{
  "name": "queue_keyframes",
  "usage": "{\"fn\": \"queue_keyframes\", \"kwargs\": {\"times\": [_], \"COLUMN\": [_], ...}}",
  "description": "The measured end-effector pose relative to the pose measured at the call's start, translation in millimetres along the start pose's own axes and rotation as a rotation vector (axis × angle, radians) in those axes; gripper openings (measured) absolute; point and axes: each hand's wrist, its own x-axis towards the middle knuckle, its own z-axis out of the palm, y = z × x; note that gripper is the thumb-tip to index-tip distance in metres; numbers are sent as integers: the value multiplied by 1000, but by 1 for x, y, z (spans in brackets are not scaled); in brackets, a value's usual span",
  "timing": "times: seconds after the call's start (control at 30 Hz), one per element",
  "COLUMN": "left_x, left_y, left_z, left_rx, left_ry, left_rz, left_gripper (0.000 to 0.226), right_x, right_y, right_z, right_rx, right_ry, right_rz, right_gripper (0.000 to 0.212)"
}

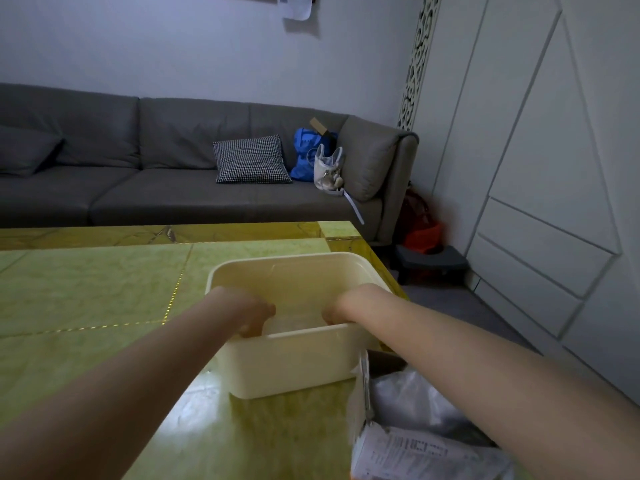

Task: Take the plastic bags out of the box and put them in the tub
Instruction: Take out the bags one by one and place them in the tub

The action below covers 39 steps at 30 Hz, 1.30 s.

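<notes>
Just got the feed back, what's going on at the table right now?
A person has both hands down inside the cream tub on the green table. The left hand and right hand are at a pale, clear plastic bag lying in the tub; their fingers are hidden behind the near rim, so the grip is unclear. The box sits at the lower right beside the tub, with more crumpled plastic in it.

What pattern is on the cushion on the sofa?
The cushion has a black-and-white houndstooth check, seen in the head view, the only one.
</notes>
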Motion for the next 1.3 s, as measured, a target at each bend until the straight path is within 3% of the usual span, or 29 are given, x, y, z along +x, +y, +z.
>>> {"fn": "queue_keyframes", "kwargs": {"times": [0.23,0.37,0.47,0.57,0.63,0.77,0.87,1.07,1.17,1.3], "left_x": [-15,-46,-74,-100,-117,-141,-148,-148,-147,-146], "left_y": [-2,0,3,21,38,76,96,103,106,106], "left_z": [2,-21,-37,-50,-56,-54,-49,-44,-39,-26], "left_rx": [-190,-235,-209,-325,-434,-548,-565,-699,-706,-682], "left_ry": [81,209,380,531,576,507,444,422,382,355], "left_rz": [50,98,133,225,298,454,482,421,371,368], "left_gripper": [53,67,50,35,31,26,30,31,38,47], "right_x": [-19,-55,-88,-122,-146,-176,-180,-186,-187,-183], "right_y": [3,16,30,39,43,47,51,61,59,56], "right_z": [-10,-27,-32,-27,-20,7,25,20,20,24], "right_rx": [-55,-63,-12,49,100,43,82,454,671,1029], "right_ry": [41,151,216,301,287,151,255,357,299,230], "right_rz": [-165,-210,-220,-246,-256,-182,-221,-360,-432,-535], "right_gripper": [34,34,25,14,25,41,26,10,3,12]}}
